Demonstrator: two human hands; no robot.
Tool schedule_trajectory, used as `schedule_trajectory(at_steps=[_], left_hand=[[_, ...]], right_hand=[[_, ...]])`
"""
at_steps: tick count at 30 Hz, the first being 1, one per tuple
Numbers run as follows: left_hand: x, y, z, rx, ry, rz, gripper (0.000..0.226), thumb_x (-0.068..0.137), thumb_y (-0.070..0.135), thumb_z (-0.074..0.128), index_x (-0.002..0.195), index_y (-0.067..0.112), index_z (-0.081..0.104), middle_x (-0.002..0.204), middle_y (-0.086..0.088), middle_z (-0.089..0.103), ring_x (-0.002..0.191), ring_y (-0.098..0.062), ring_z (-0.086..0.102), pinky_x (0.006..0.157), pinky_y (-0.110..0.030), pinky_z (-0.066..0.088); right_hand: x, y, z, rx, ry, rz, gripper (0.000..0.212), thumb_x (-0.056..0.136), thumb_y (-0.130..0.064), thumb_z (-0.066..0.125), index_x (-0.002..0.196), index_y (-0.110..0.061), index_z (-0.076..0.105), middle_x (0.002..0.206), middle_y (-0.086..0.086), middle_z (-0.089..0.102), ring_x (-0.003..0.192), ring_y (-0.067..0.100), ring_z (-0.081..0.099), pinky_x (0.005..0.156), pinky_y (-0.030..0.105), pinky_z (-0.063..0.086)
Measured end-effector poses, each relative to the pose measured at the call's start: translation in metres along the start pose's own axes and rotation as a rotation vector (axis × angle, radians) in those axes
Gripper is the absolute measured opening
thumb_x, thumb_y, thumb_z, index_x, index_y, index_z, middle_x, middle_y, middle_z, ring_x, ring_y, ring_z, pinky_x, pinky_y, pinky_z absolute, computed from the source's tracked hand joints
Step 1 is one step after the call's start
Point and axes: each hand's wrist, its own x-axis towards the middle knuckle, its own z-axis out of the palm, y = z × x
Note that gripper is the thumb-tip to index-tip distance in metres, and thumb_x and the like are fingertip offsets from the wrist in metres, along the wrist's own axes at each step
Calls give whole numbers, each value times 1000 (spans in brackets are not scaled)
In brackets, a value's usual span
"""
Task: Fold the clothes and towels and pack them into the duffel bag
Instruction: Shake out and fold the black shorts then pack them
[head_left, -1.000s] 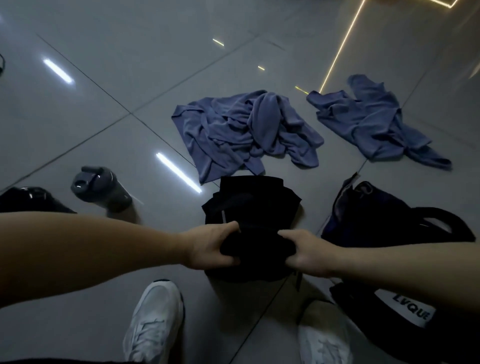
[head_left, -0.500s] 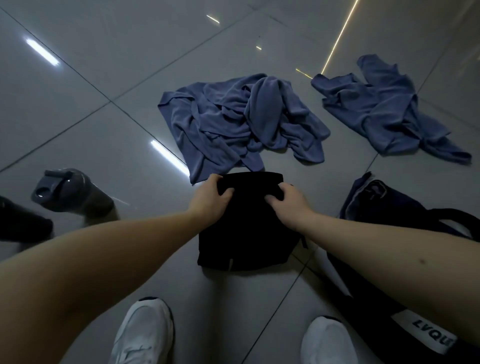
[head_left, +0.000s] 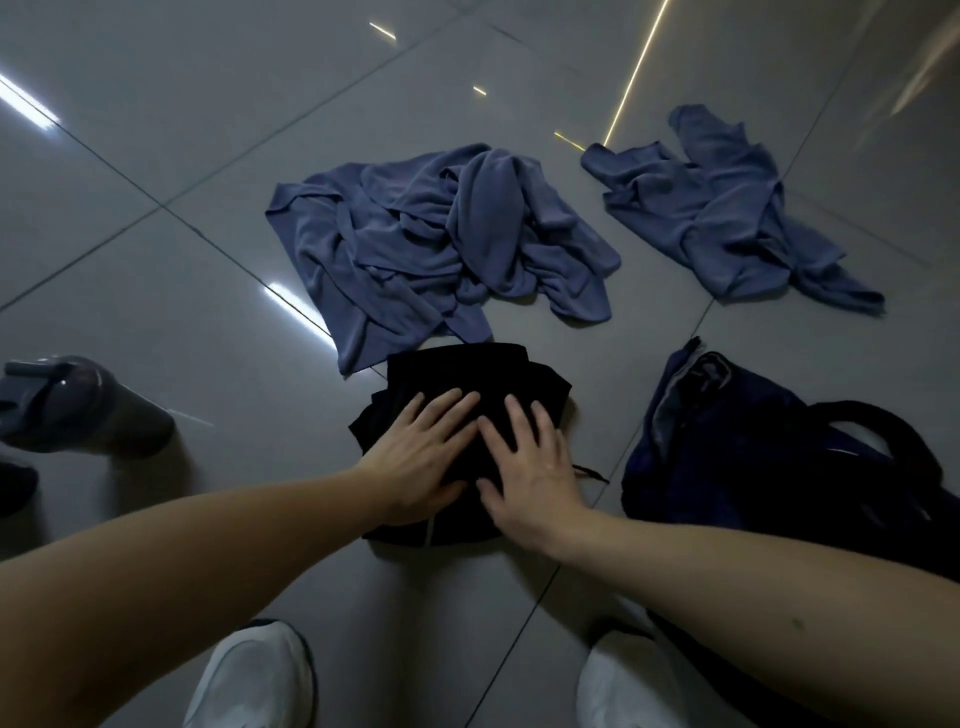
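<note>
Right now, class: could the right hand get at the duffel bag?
Probably yes. The right hand lies flat on the black garment, gripping nothing, and the duffel bag sits just to its right, with only a strip of floor between.

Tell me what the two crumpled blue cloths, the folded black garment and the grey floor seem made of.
Larger crumpled blue cloth and smaller blue cloth: soft matte towel-like fabric, perhaps microfibre; they slump in rounded folds. Folded black garment: thin matte fabric, possibly synthetic; too dark to tell the weave. Grey floor: glossy tiles, probably polished ceramic or stone; it mirrors lights and shows joint lines.
</note>
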Motion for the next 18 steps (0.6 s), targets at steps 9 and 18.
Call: schedule_trajectory(at_steps=[9,18], left_hand=[[8,-3,22,90,-202,26,98,89,74,39,157,28,-13,163,-5,-27,148,-28,-30,120,-62,4],[36,-13,-33,48,208,-63,58,86,31,68,140,19,52,152,-8,41,136,-30,36,109,-45,30]], right_hand=[[11,9,11,30,-149,102,75,99,-49,43,160,-30,3,167,2,-11,152,35,-9,119,55,12],[-58,-9,-19,240,179,212,77,89,-39,58,155,-31,19,150,-3,20,137,22,20,115,45,23]])
